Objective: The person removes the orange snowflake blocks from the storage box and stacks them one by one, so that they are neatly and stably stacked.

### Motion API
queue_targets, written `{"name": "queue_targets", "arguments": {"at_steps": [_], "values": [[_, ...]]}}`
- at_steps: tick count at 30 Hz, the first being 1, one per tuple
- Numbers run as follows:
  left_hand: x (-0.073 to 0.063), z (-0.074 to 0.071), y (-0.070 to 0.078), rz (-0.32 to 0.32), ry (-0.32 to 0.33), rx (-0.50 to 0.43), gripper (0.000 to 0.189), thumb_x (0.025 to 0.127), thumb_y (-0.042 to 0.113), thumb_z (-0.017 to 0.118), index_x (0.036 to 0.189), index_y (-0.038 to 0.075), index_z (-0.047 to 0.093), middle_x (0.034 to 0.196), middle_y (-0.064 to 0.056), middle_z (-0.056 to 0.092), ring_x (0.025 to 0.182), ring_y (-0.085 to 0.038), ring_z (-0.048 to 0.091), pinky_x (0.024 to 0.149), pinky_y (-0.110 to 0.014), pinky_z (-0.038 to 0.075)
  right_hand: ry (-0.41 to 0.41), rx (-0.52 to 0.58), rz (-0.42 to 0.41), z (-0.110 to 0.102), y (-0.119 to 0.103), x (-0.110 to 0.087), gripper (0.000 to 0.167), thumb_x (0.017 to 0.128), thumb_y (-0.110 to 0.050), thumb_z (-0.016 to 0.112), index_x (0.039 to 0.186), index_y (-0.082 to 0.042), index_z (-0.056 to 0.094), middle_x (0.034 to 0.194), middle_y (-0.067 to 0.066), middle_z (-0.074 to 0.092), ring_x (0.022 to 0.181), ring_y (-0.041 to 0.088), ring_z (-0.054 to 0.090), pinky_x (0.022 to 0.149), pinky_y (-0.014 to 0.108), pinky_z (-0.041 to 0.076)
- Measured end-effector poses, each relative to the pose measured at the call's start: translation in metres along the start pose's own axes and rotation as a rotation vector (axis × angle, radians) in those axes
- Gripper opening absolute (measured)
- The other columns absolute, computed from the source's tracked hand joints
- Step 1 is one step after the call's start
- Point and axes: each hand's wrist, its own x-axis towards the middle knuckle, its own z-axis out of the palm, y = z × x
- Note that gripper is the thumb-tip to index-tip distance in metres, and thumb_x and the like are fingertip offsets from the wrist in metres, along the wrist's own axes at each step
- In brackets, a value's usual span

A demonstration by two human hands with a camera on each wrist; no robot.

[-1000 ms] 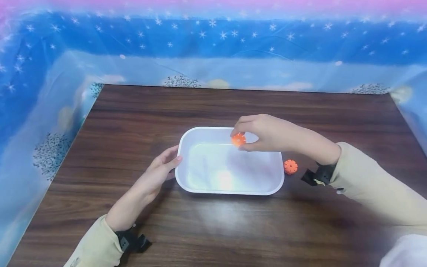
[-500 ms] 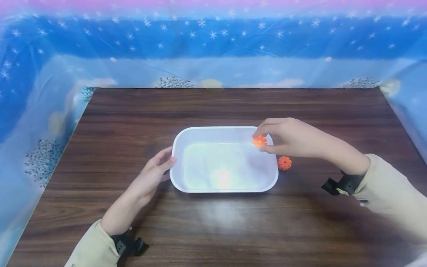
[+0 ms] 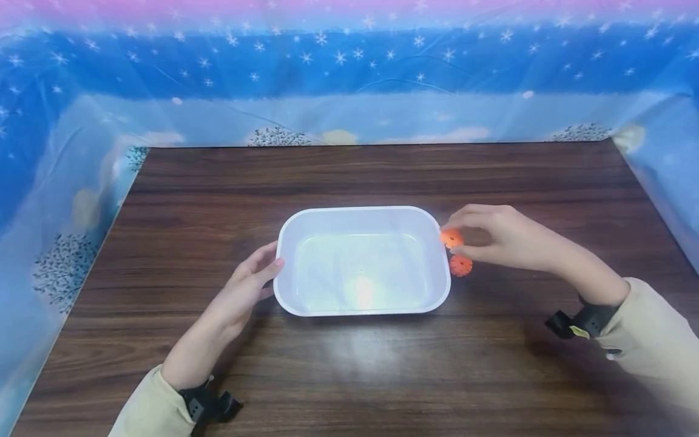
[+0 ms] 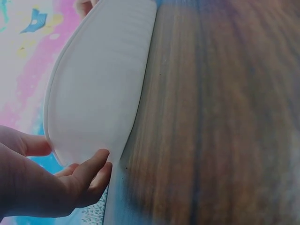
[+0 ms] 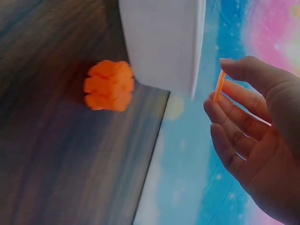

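In the head view a white plastic box with rounded corners stands on the table, its inside bare. My left hand grips its left end, thumb on the rim. The left wrist view shows the fingers against the outer wall. Just beyond the box's right end, my right hand pinches a thin orange notched disc between thumb and fingertips. In the right wrist view this disc appears edge-on, raised off the table. A small stack of orange notched discs sits on the wood beside the box's right end.
The dark wood-grain table stretches around the box. Behind it and along its sides hangs a blue and pink cloth with snowflakes. Black camera straps circle both wrists.
My right hand has carried the pinched disc rightward from above the box to past its right rim, near the stack. My left hand keeps its grip; the view has shifted slightly.
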Motion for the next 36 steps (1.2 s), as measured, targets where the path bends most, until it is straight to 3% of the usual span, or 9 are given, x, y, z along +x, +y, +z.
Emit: {"name": "queue_targets", "arguments": {"at_steps": [12, 21, 36], "values": [[0.000, 0.000, 0.000, 0.000, 0.002, -0.001, 0.056, 0.100, 0.025, 0.044, 0.148, 0.010, 0.020, 0.153, -0.011, 0.021, 0.136, -0.030, 0.028, 0.108, -0.052, 0.024, 0.092, -0.006, -0.030, 0.014, 0.023, -0.024, 0.037, 0.075, -0.009, 0.077, 0.111, -0.014, 0.068, 0.107, -0.001, 0.064, 0.097, 0.016, 0.061, 0.070, 0.038, 0.053], [0.001, -0.001, 0.001, -0.008, 0.005, 0.005, 0.056, 0.100, 0.026, 0.043, 0.148, 0.011, 0.021, 0.151, -0.011, 0.024, 0.135, -0.030, 0.030, 0.108, -0.051, 0.024, 0.067, 0.013, 0.040, 0.032, 0.033, -0.034, 0.036, 0.076, -0.010, 0.076, 0.111, -0.014, 0.067, 0.109, 0.001, 0.064, 0.100, 0.019, 0.060, 0.075, 0.038, 0.053], [-0.001, 0.000, 0.001, -0.012, 0.009, -0.009, 0.055, 0.099, 0.025, 0.044, 0.148, 0.010, 0.022, 0.151, -0.010, 0.023, 0.135, -0.029, 0.030, 0.108, -0.051, 0.024, 0.041, 0.001, 0.044, 0.045, 0.036, -0.034, 0.037, 0.076, -0.014, 0.078, 0.112, -0.013, 0.067, 0.110, 0.002, 0.065, 0.099, 0.018, 0.062, 0.077, 0.037, 0.053]]}}
